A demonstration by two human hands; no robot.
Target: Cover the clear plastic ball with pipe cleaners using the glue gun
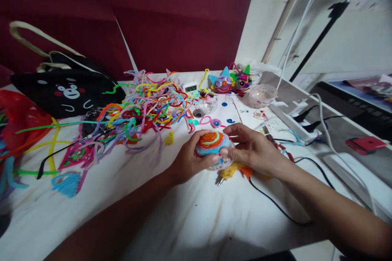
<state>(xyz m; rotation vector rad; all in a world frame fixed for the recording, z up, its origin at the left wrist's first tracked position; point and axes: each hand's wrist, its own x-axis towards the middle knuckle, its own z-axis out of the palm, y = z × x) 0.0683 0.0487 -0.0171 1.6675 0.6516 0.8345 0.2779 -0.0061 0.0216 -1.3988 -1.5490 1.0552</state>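
Note:
Between my two hands is a round ball [211,142] wound with fuzzy pipe cleaner, orange in a spiral on top and light blue below. Its lower part looks clear with coloured specks. My left hand [192,153] curls round the ball's left side, thumb along its front. On the other side my right hand [251,147] grips it, thumb pressed to the blue band and fingers bent behind. Just under the ball and my right hand lies a yellow and orange glue gun [231,170], metal nozzle toward the front left, partly hidden by the hand.
A tangle of coloured pipe cleaners [147,104] spreads at the back left, beside a black bag [70,94]. Two decorated cat-eared balls [222,81] and a clear bowl [261,95] stand at the back. A power strip [295,122] and cables run along the right.

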